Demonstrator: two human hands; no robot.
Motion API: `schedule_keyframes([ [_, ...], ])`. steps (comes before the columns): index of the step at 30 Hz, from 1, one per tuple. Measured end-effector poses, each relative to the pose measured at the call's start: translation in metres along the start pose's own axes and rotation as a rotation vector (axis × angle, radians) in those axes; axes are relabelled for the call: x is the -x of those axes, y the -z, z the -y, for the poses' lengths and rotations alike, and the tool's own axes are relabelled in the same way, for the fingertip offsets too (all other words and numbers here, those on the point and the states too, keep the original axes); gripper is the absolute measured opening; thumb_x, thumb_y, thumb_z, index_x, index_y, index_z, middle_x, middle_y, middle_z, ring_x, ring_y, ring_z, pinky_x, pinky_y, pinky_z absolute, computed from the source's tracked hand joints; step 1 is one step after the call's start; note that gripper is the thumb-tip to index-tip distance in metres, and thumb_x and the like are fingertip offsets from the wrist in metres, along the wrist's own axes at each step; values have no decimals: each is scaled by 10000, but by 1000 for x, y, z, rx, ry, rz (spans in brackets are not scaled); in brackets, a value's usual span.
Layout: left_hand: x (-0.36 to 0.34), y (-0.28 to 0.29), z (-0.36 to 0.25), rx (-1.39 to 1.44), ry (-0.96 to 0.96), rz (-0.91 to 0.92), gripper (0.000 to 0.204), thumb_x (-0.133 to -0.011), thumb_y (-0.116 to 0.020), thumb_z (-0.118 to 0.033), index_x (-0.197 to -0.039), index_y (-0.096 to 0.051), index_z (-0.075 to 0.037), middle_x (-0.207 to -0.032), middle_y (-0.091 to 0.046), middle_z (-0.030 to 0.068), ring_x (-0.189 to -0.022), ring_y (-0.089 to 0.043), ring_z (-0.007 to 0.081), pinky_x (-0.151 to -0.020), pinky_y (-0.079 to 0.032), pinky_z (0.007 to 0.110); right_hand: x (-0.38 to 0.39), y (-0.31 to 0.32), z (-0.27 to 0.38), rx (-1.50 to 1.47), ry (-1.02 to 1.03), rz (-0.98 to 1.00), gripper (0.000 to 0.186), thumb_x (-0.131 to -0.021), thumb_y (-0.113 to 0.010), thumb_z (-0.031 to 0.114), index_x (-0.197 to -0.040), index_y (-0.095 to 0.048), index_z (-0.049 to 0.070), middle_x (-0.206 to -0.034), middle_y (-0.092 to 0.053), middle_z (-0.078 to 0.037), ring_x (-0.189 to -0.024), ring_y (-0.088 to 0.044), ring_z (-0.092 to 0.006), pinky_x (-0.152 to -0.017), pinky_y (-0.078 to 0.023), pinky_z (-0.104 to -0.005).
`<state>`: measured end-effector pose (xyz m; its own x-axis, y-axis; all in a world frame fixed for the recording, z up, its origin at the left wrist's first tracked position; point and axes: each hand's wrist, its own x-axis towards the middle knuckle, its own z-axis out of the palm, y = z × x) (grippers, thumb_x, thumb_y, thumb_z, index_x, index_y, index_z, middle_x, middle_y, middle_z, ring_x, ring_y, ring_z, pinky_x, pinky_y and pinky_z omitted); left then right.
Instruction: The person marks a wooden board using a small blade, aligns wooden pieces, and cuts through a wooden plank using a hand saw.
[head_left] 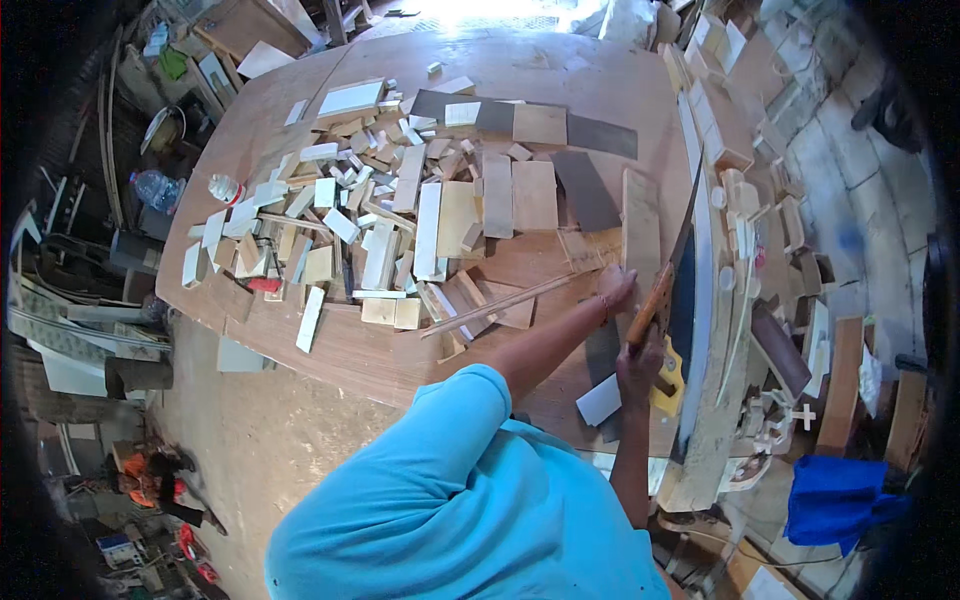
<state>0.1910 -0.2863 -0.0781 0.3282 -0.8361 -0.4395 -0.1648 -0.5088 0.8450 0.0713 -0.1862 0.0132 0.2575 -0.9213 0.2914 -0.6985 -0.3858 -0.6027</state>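
L hand [617, 287]: fingers flat, pressing plank [641, 232] on desk [560, 75]
R hand [640, 365]: fingers wrapped on handsaw [672, 300] grip
Tip: keep plank pinned, long even strokes

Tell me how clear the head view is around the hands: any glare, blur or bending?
Head view: daylight glare washes out the far end of the table; the left hand and right hand on the saw are evenly lit and fairly sharp; straight edges bend toward the rim and the corners go black.
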Motion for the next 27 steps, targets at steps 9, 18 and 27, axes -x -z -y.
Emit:
schedule_keyframes([
  [9,3,67,8,-15,-162,-241,362,-727,-543,-191,-1006,-515,37,-795,-594,138,-673,-584,220,-590,-473,329,-6,-13,16,-192,-187,77,412,-670,-483,-52,-1081,-457,-39,-967,-542,-231,-943,-524,-344,-820,-401,-367],
  [18,-11,214,69,-69,20,-232,169,-710,-552,-198,-749,-609,-44,-616,-572,71,-523,-546,149,-452,-448,309,0,-43,66,-318,67,221,471,-654,-477,-35,-1123,-439,-24,-977,-542,-230,-912,-519,-376,-806,-411,-376],
  [27,-63,322,95,-561,85,-285,270,-679,-593,-231,-896,-577,-70,-779,-584,107,-695,-562,199,-596,-461,338,-4,-79,139,-301,228,229,362,-666,-492,-32,-1025,-453,-46,-828,-537,-266,-799,-525,-426,-673,-427,-430],
])
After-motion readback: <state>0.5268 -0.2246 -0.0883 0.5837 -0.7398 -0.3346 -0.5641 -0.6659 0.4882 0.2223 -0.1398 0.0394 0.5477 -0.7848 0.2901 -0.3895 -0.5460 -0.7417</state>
